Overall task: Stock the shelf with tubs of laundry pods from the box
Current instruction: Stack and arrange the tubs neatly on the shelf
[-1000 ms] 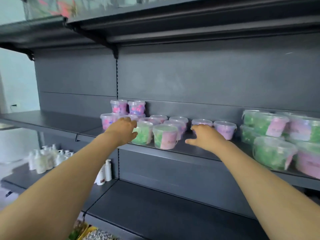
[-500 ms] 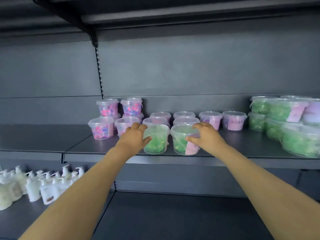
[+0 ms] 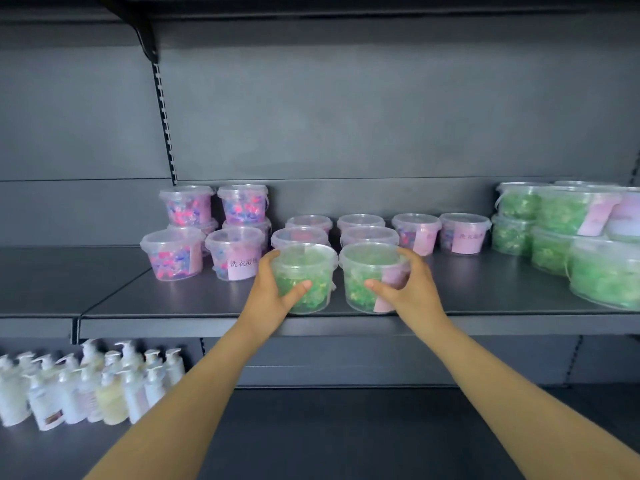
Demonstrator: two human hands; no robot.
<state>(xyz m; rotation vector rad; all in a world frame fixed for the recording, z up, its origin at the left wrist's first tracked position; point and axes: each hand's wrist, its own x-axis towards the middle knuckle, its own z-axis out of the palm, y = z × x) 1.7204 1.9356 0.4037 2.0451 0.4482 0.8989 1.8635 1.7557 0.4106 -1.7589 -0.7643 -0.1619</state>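
Note:
Two clear tubs of green laundry pods stand side by side near the front edge of the dark shelf (image 3: 180, 306). My left hand (image 3: 268, 296) grips the left green tub (image 3: 308, 271), thumb across its front and fingers round its left side. The right green tub (image 3: 363, 271), which carries a pink label, is gripped by my right hand (image 3: 412, 289) from its right side. Behind them stand several small tubs of pink and blue pods (image 3: 417, 232). The box is not in view.
More pink-and-blue tubs (image 3: 173, 254) sit stacked at the left of the shelf. Larger green tubs (image 3: 554, 216) are stacked at the right end. White pump bottles (image 3: 86, 386) stand on the lower shelf at the left. Another shelf board hangs overhead.
Both hands have closed round the two green tubs and drawn them slightly toward the shelf's front edge. The camera has come closer and tilted down.

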